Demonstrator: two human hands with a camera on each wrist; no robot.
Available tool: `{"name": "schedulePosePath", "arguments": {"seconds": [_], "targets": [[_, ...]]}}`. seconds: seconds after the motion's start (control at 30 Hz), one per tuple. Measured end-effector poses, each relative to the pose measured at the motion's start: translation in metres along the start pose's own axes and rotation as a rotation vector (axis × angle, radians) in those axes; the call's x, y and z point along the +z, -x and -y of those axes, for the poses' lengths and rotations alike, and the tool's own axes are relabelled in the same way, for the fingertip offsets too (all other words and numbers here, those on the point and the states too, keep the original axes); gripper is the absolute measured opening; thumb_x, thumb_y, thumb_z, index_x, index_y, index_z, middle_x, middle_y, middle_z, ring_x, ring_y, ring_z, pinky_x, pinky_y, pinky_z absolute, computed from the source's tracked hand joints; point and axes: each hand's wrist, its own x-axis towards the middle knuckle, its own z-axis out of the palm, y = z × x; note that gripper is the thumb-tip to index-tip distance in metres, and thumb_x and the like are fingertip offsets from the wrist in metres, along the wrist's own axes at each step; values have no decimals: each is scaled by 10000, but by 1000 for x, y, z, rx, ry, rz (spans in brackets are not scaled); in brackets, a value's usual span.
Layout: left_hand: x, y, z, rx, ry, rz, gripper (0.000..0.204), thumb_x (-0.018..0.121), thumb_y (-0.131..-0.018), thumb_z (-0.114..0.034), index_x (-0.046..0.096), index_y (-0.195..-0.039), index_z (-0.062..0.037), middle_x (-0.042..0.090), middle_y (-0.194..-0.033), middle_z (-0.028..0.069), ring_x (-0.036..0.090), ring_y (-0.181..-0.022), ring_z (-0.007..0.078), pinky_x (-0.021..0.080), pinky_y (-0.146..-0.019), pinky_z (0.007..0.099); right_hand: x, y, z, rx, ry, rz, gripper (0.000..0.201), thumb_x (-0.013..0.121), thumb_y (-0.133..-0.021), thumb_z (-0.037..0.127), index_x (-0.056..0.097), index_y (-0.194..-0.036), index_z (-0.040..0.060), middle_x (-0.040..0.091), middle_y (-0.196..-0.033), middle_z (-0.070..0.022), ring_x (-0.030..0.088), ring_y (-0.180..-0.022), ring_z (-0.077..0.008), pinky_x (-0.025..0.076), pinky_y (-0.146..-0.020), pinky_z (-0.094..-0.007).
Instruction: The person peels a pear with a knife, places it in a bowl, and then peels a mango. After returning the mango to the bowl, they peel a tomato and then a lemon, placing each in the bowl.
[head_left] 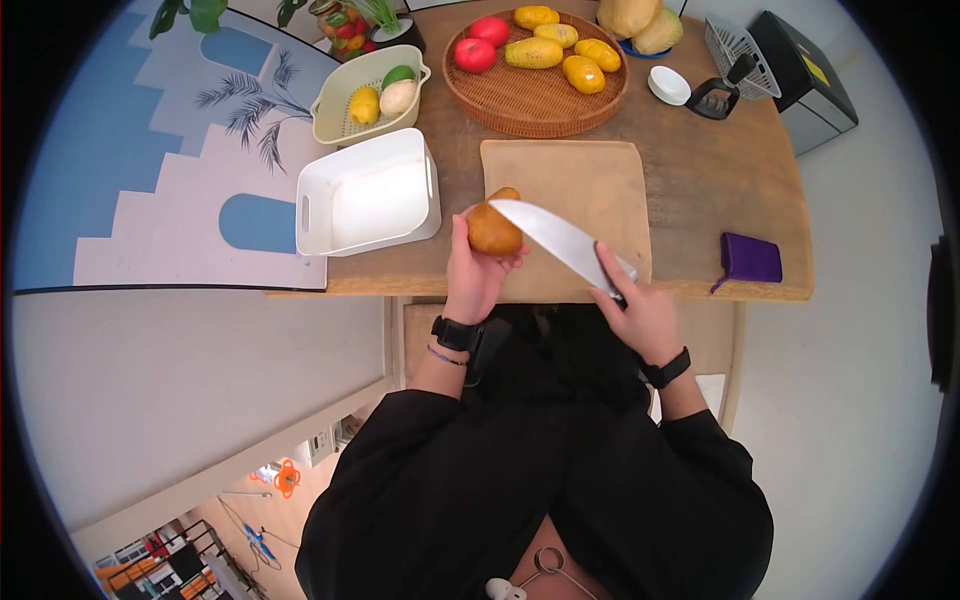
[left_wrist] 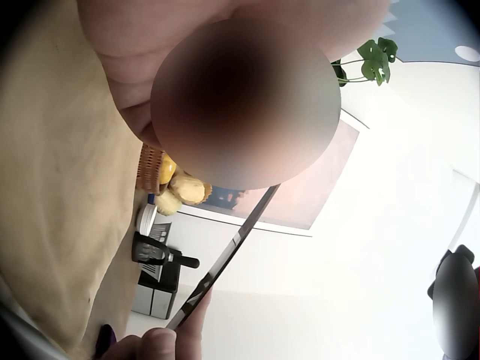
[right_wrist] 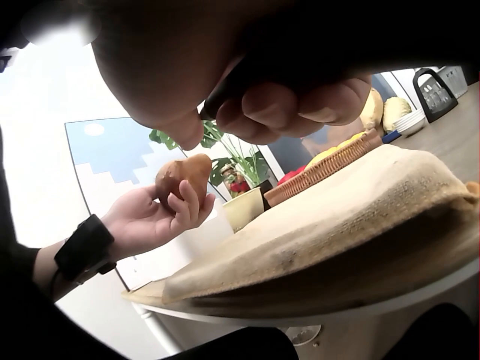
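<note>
My left hand [head_left: 475, 278] holds a brown pear [head_left: 495, 234] in its palm, with fingers and thumb round it, above the board's left front part. My right hand [head_left: 643, 318] grips a kitchen knife [head_left: 568, 243] by its handle, the index finger stretched along the blade. The wide blade slants up and left, its tip overlapping the pear's upper part in the head view. In the left wrist view the pear [left_wrist: 247, 105] is a dark blur, with the knife [left_wrist: 225, 259] meeting its lower edge. Fingers hide most of the knife handle.
Beneath the hands lies a tan cutting board [head_left: 575, 170]. A white bin [head_left: 370, 205] stands left of it, with a pale green colander [head_left: 325, 120] of produce behind. Farther back are a wicker tray [head_left: 530, 120], a white bowl [head_left: 669, 86] and a grater [head_left: 714, 100]. A purple pouch [head_left: 750, 258] lies right.
</note>
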Motion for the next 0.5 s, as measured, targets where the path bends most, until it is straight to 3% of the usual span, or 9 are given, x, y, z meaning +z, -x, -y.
{"name": "schedulePosePath", "arguments": {"seconds": [0.07,0.17,0.23,0.33,0.5], "targets": [[2,-1,0,4,19,-21,540,318,-1115,-538,412,-1437,-115,617,-1203,114,660,-924,270,501,-759,369,9,2,0,-4,-22,46,704,720,-945,394,429,-1584,332,637,-614,-106,652,-532,-300,535,-530,-409],[-1,3,3,70,32,20,452,439,-1112,-406,373,-1455,-119,586,-1268,125,657,-939,278,518,-777,378,16,6,-1,21,0,53,698,717,-948,394,431,-1582,336,639,-616,-109,653,-534,-305,533,-531,-413],[3,6,0,143,-134,35,483,572,-1062,-227,343,-1472,-118,560,-1312,134,661,-978,285,542,-804,380,22,6,-5,72,32,0,696,715,-949,394,431,-1581,336,639,-615,-108,652,-533,-308,531,-529,-413],[1,7,-2,104,-118,29,570,653,-997,-96,341,-1473,-114,558,-1317,133,665,-1007,285,559,-820,380,16,0,-9,150,54,-44,688,710,-953,394,432,-1580,340,645,-622,-112,656,-541,-320,530,-529,-416],[9,7,-1,111,-147,64,636,696,-959,-56,333,-1478,-118,552,-1328,124,673,-1033,279,564,-819,369,0,3,-1,93,10,37,674,699,-962,396,429,-1578,350,668,-652,-131,677,-578,-350,536,-537,-430]]}}
